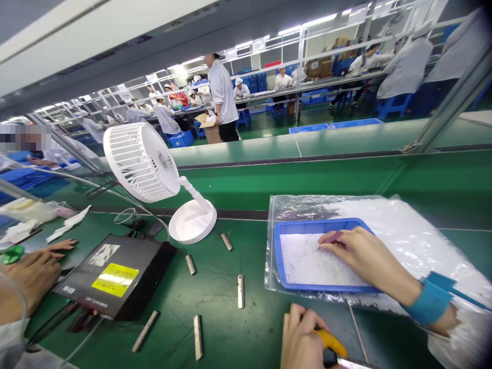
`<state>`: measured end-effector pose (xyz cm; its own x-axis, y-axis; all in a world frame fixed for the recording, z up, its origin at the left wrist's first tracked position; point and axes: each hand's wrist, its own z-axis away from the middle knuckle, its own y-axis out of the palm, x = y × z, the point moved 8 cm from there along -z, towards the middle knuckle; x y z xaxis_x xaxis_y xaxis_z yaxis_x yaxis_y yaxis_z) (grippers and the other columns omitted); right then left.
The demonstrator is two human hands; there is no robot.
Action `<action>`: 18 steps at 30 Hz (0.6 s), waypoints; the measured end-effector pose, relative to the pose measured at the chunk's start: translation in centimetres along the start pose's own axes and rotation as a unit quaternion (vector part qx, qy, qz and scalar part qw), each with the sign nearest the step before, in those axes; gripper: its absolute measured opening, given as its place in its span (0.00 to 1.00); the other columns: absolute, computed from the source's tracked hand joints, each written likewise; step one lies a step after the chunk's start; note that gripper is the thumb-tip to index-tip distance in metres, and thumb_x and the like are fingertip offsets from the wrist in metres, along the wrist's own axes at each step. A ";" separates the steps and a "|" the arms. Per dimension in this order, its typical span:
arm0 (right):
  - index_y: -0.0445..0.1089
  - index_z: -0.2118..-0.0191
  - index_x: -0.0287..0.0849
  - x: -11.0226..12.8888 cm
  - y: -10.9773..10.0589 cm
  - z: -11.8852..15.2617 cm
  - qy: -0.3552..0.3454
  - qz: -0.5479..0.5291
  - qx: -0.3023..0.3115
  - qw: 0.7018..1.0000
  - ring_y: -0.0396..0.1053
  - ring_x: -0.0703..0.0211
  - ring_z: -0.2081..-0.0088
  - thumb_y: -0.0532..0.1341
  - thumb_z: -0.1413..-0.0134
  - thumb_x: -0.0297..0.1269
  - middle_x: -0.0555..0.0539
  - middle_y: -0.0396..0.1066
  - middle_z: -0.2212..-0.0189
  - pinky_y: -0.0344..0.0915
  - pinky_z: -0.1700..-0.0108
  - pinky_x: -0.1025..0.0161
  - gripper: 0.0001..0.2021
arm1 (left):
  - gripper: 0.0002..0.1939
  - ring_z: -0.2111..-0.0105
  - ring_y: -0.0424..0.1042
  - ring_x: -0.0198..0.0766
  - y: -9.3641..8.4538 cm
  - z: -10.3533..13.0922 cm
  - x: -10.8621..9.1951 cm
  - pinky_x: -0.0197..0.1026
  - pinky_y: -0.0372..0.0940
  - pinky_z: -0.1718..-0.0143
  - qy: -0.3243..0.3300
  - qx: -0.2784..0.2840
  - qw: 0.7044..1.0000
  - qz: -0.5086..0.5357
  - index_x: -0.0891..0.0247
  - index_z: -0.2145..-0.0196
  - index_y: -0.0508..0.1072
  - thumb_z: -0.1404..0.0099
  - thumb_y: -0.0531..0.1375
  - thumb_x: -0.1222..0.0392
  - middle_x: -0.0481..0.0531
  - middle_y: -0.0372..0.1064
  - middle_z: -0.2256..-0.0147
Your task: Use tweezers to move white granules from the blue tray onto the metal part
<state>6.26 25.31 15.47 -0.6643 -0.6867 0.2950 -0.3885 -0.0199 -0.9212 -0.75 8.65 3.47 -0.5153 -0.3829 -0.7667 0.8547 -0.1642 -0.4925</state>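
Note:
My right hand (355, 251), with a blue strap (432, 297) on its wrist, reaches over a shallow blue tray (325, 225). Its fingers pinch a small purplish piece (333, 237), mostly hidden, close above white granules (307, 259) with dark specks. The tray rests on a clear zip bag (400, 220) that holds white material. At the bottom edge my left hand (302, 341) is closed round a tool with a yellow-and-black handle (331, 344). A silvery strip (353, 364) shows beside that handle, cut off by the frame; the tool's kind is unclear.
Several narrow metal-looking strips (240, 291) with thin wires lie on the green bench. Left of them stand a white fan (194, 220) and a black box (115, 277) with a yellow label. Another person's hand (33, 274) rests at far left. Workers sit behind.

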 end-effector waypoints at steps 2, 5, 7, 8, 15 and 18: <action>0.76 0.66 0.48 0.0 -0.1 0.1 0.000 -0.003 0.002 1.000 0.69 0.67 0.65 0.51 0.40 0.53 0.54 0.74 0.61 0.60 0.59 0.66 0.20 | 0.16 0.53 0.55 0.38 -0.2 0.1 -0.3 0.42 0.49 0.51 -0.003 0.000 1.000 -0.002 0.50 0.66 0.80 0.55 0.71 0.46 0.49 0.66 0.58; 0.76 0.66 0.48 -0.1 0.0 0.2 0.001 -0.006 0.008 1.000 0.69 0.67 0.65 0.51 0.40 0.53 0.55 0.74 0.61 0.60 0.59 0.66 0.20 | 0.16 0.52 0.55 0.39 -0.6 0.3 -0.8 0.42 0.49 0.51 -0.011 0.011 1.000 -0.006 0.50 0.65 0.80 0.53 0.70 0.47 0.50 0.67 0.57; 0.76 0.66 0.49 -0.1 0.1 0.2 0.001 -0.007 0.011 1.000 0.69 0.67 0.66 0.51 0.40 0.53 0.55 0.73 0.61 0.60 0.59 0.66 0.20 | 0.16 0.52 0.55 0.39 -0.6 0.3 -1.0 0.42 0.49 0.51 -0.011 0.017 1.000 -0.005 0.51 0.65 0.80 0.52 0.69 0.46 0.50 0.67 0.57; 0.76 0.65 0.49 -0.1 0.2 0.2 0.001 -0.008 0.012 1.000 0.69 0.67 0.66 0.51 0.40 0.53 0.56 0.73 0.61 0.60 0.59 0.66 0.20 | 0.16 0.52 0.55 0.39 -0.6 0.3 -0.9 0.41 0.49 0.51 -0.008 0.015 1.000 -0.004 0.51 0.65 0.80 0.52 0.69 0.45 0.50 0.66 0.57; 0.76 0.65 0.48 0.2 0.1 0.1 -0.004 -0.009 0.008 1.000 0.69 0.68 0.65 0.49 0.40 0.55 0.54 0.74 0.61 0.60 0.60 0.64 0.23 | 0.16 0.53 0.55 0.39 0.2 -0.1 0.3 0.41 0.50 0.52 0.004 -0.013 1.000 -0.004 0.49 0.67 0.80 0.55 0.71 0.46 0.50 0.66 0.59; 0.76 0.64 0.48 0.0 0.1 0.2 0.000 -0.007 0.008 1.000 0.68 0.68 0.66 0.48 0.40 0.56 0.53 0.73 0.61 0.60 0.61 0.64 0.24 | 0.16 0.54 0.55 0.38 0.3 -0.2 0.3 0.41 0.49 0.52 0.008 -0.011 1.000 -0.006 0.50 0.67 0.80 0.54 0.70 0.46 0.50 0.66 0.59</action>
<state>6.35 25.21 15.34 -0.6583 -0.6866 0.3087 -0.3881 -0.0418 -0.9206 -0.65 8.68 3.06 -0.5269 -0.3655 -0.7673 0.8469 -0.1492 -0.5104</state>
